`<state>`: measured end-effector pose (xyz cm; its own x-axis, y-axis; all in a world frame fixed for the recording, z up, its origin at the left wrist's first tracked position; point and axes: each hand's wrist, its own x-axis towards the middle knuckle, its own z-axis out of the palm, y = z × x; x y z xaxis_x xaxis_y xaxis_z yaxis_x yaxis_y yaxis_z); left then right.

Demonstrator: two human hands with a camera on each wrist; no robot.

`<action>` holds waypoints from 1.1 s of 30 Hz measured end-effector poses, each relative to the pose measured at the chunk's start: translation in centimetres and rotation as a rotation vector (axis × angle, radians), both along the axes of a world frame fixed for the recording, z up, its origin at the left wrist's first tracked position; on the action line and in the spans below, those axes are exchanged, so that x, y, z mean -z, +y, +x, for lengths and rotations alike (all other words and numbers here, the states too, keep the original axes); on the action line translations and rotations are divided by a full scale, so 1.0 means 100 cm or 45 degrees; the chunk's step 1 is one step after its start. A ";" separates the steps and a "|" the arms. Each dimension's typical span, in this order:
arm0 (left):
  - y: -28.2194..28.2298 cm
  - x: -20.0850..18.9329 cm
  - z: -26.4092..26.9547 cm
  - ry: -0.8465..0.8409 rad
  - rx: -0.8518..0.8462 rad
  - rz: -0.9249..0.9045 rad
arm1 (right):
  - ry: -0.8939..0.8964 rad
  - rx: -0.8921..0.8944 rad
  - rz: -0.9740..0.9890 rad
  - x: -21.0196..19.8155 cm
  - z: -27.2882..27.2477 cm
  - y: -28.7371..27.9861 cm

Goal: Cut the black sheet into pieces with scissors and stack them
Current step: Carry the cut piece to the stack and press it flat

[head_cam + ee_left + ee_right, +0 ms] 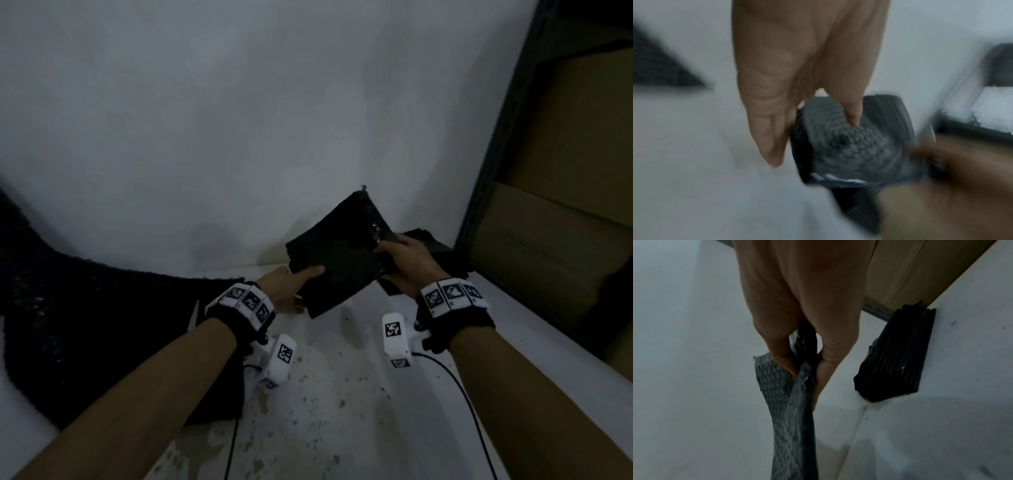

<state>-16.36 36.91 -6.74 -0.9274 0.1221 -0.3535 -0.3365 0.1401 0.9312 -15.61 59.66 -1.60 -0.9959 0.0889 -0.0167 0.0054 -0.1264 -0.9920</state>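
Bench [342,411]: speckled white, carrying the black sheet [85,325] at left.
Cut piece [335,260]: held aloft between both hands.
Stack [900,353]: set in the far right corner.
Left hand [287,291]: fingers pinched on the piece's near edge.
Right hand [407,263]: fingers clamped on its right edge.

Both forearms are bare, with no sleeves. Each wrist wears a black strap carrying a curved row of white blocks, each block printed with a black-and-white square marker. On the left wrist band [247,301] three markers show; on the right wrist band [454,295] three as well. Under each wrist hangs a white boxy camera housing, the left camera [279,359] and the right camera [396,337], each bearing its own square marker and fixed by black knobs. A thin black cable [459,387] trails from each housing. The left hand [287,291] and right hand [407,260] are bare, ungloved.
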 end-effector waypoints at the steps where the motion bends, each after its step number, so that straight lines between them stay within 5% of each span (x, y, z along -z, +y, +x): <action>1: 0.003 -0.001 -0.003 -0.049 -0.035 0.151 | 0.004 0.011 -0.021 -0.001 -0.004 0.009; 5: 0.025 -0.001 -0.015 -0.025 -0.108 0.427 | -0.041 0.078 -0.027 0.007 -0.019 0.045; 15: 0.115 -0.011 -0.086 0.208 -0.082 0.366 | -0.050 0.396 0.210 0.011 -0.072 0.128; 21: 0.155 -0.002 -0.136 0.231 -0.060 0.327 | 0.140 0.599 0.736 0.019 -0.112 0.170; 33: 0.183 0.023 -0.181 0.430 -0.123 -0.239 | -0.106 0.424 1.394 0.056 -0.165 0.182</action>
